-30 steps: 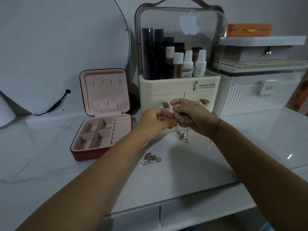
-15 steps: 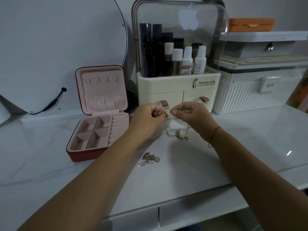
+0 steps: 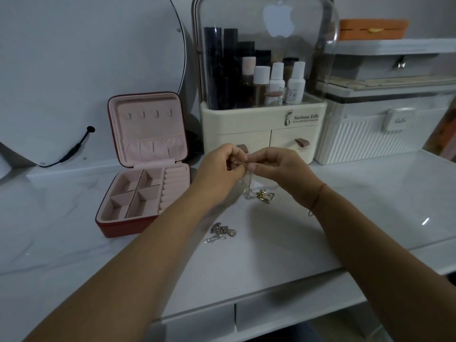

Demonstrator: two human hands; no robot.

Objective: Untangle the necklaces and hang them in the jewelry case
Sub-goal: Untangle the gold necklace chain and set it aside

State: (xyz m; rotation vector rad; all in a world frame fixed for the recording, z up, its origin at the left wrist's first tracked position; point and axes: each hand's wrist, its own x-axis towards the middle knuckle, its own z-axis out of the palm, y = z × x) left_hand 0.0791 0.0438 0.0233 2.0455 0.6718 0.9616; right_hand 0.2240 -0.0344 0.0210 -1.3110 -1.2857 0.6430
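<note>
I see left hand (image 3: 219, 169) and right hand (image 3: 276, 169) both pinching one thin chain (image 3: 248, 183) at the fingertips, knotted end dangling below, second silver tangle (image 3: 219, 233) on the tabletop (image 3: 370, 206) nearer me, open jewelry case (image 3: 118, 225) left, lid upright

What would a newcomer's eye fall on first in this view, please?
Most striking are the left hand and right hand, meeting at centre and pinching a tangled necklace that hangs below them. Left of them the jewelry case stands open, its lid hooks bare. A second tangle lies on the white table, nearer the person.
</note>
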